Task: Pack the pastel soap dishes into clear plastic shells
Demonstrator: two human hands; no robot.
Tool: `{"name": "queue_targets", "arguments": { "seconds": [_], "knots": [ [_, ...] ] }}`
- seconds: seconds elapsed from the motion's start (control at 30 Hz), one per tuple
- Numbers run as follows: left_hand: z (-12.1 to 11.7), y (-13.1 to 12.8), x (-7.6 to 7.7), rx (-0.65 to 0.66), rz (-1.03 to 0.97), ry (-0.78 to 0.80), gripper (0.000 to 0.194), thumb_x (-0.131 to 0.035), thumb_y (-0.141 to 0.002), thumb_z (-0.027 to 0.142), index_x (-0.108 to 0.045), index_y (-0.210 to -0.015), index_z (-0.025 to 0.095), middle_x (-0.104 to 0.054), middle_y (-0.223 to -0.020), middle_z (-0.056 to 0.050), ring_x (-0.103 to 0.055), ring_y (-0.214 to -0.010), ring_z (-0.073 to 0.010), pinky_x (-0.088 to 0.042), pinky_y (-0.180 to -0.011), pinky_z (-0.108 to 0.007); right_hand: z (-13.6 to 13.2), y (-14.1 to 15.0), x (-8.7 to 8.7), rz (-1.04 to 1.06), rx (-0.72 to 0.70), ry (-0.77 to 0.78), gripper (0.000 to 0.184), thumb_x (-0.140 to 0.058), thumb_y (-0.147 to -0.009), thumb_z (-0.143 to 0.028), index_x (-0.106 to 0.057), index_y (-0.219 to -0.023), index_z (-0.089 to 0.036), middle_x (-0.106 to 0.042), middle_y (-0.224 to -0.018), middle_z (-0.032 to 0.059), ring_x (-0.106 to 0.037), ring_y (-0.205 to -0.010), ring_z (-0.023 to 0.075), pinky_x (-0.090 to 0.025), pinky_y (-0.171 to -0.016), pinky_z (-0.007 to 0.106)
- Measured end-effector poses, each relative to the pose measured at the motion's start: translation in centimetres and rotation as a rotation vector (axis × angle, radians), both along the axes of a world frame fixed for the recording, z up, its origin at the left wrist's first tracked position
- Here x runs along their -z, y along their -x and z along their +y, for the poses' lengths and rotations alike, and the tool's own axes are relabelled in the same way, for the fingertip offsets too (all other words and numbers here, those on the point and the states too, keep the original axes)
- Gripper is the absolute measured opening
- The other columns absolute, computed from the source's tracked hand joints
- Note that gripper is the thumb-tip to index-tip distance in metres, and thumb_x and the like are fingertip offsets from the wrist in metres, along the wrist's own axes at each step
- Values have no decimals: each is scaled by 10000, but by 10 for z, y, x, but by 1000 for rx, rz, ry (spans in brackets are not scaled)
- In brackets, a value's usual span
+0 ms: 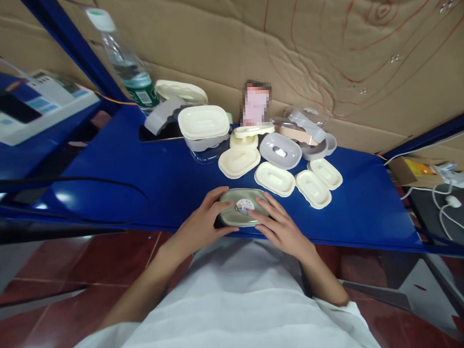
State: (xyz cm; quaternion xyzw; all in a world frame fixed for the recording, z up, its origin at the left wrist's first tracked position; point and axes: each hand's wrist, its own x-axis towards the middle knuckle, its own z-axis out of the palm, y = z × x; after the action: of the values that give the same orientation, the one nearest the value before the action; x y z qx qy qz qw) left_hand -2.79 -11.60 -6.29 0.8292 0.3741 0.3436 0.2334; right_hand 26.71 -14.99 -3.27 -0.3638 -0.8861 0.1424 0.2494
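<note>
Left hand [203, 220] and right hand [283, 228] grip green lidded container [241, 220] at 2 ends, near front edge of blue table [163, 171]. Step looks like 2-handed steadying; any lift likely needs even pressure.

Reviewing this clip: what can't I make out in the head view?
All in the head view:
- Sticker text: too small, partly under fingers.
- Inside of the green container: hidden by its own opaque top.
- Phone screen: pixelated.
- White box: cut off by the left edge.
- Bottle label print: too small.
</note>
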Motion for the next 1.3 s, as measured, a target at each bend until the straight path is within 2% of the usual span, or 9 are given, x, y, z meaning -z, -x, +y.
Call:
{"name": "queue_targets", "arguments": {
  "seconds": [0.1,0.27,0.47,0.67,1.0,1.1,1.2,1.23,1.3],
  "knots": [
    [-1,-1,2,-16,9,29,572,-821,-936,501,-548,-1386,276,-448,-1653,-147,-589,-1470,-346,-619,-1120,-520,0,3,0,-30,9,-31,591,-549,-1101,-192,-445,-1674,-297,-413,-1755,88,-219,-1698,305,-385,-1327,592],
    [0,-1,3,-26,10,43,584,-832,-929,485,-531,-1387,282,-464,-1646,-154,-597,-1464,-342,-629,-1090,-537,4,4,-1,-51,20,-95,514,-586,-1098,-224,-534,-1609,-256,-503,-1694,111,-265,-1684,305,-401,-1317,587],
    [0,1,-4,-13,-31,83,557,-799,-933,576,-530,-1314,272,-499,-1609,-172,-613,-1440,-366,-621,-1071,-571,7,4,-1,-54,19,-121,538,-678,-1065,-311,-568,-1591,-335,-599,-1618,74,-386,-1629,314,-442,-1292,581],
    [0,1,-7,-16,-69,116,535,-791,-930,602,-531,-1256,267,-515,-1602,-172,-620,-1431,-367,-605,-1080,-581,5,5,0,-87,44,-67,507,-685,-1060,-389,-598,-1559,-356,-581,-1636,60,-402,-1620,327,-443,-1286,603],
    [1,3,-6,6,-79,114,532,-803,-942,550,-512,-1279,258,-495,-1615,-181,-579,-1476,-354,-573,-1124,-561,7,4,4,-69,23,-115,525,-662,-1074,-382,-563,-1588,-338,-578,-1631,80,-402,-1616,316,-445,-1285,569],
    [0,5,-9,31,-90,117,509,-794,-964,501,-509,-1313,265,-485,-1630,-174,-552,-1501,-344,-544,-1163,-561,6,4,5,-89,61,-69,533,-682,-1061,-395,-568,-1581,-378,-517,-1681,77,-380,-1629,338,-383,-1312,624],
    [0,9,-12,108,-90,100,468,-773,-992,455,-515,-1339,273,-478,-1633,-171,-533,-1518,-339,-537,-1174,-548,4,4,4,-93,132,-36,663,-784,-979,-477,-554,-1594,-381,-306,-1797,109,-230,-1678,432,-240,-1322,752],
    [0,10,-12,127,-84,92,471,-778,-989,459,-522,-1338,275,-489,-1615,-169,-544,-1507,-340,-545,-1165,-544,3,3,3,-86,124,-21,716,-803,-960,-494,-532,-1612,-373,-236,-1820,121,-196,-1684,446,-232,-1318,761],
    [0,11,-12,136,-69,84,506,-810,-958,492,-535,-1327,280,-520,-1562,-160,-588,-1456,-342,-569,-1132,-537,3,2,0,-60,59,19,772,-799,-966,-488,-475,-1653,-353,-181,-1832,142,-215,-1683,424,-307,-1313,708]
  ]
}}
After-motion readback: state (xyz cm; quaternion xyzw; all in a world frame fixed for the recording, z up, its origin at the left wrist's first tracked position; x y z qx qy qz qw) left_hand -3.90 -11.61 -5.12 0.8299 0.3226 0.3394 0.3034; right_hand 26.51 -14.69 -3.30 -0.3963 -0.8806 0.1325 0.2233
